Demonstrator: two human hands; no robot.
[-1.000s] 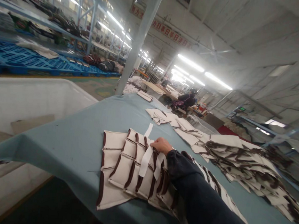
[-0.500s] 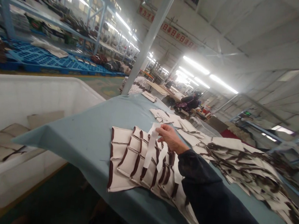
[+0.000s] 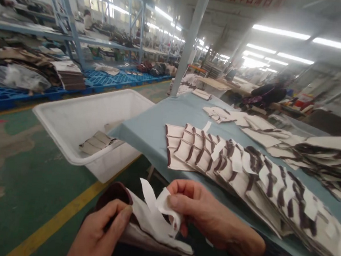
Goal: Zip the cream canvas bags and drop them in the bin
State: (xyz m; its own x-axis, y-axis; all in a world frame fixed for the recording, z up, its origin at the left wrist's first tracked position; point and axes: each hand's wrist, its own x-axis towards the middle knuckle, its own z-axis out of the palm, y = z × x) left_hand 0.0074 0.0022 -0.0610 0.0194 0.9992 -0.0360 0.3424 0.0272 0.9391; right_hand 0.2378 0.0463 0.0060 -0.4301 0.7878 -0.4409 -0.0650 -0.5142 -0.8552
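Observation:
Low in the view, near my lap, my left hand (image 3: 101, 233) grips a cream fabric piece with a brown edge (image 3: 138, 224). My right hand (image 3: 210, 219) pinches a white paper strip (image 3: 159, 206) that lies against that piece. Both hands are closed. Beyond them, on the blue-grey table (image 3: 159, 123), a fanned row of cream pieces with brown trim (image 3: 229, 165) runs to the right, with more white strips on it.
A white plastic tub (image 3: 78, 124) with a few fabric pieces stands on the green floor to the left of the table. Further piles of pieces (image 3: 320, 153) lie at the table's right. Blue pallets and racks stand behind; a person sits far back.
My right hand lifted a white strip off the fanned row and came down to my lap. My left hand has come into view holding a fabric piece. The view dropped lower.

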